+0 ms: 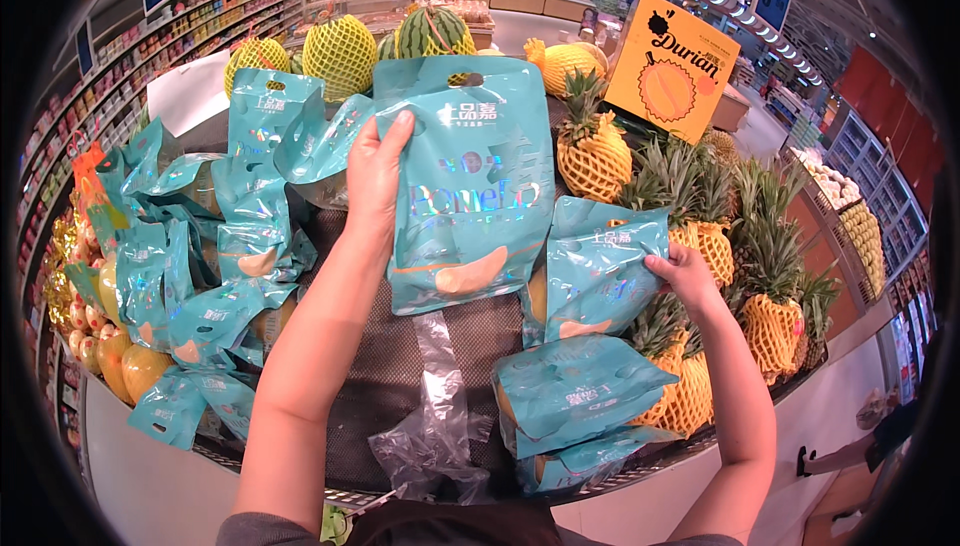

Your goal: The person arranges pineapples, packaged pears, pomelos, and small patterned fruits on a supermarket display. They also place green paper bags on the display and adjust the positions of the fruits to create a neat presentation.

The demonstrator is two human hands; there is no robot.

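My left hand (379, 167) grips a teal plastic fruit bag (472, 193) by its left edge, thumb on the front. This bag is upright and bears white and shiny writing, a picture of a pale fruit segment and a handle slot near its top. To its right, my right hand (684, 273) pinches the upper right edge of a second teal bag (600, 268), thumb in front. That one looks full, and yellowish fruit shows at its left side. Just below it, another filled teal bag (585, 388) lies on the display, partly over one more at the front edge.
Several teal bags (251, 201) crowd the left side. Pineapples in yellow foam nets (595, 159) stand on the right; netted watermelons (340, 58) line the back. A clear plastic bag (442, 426) lies on the dark mesh mat (360, 396). An orange sign (671, 69) stands behind. Someone's leg (836, 462) shows at lower right.
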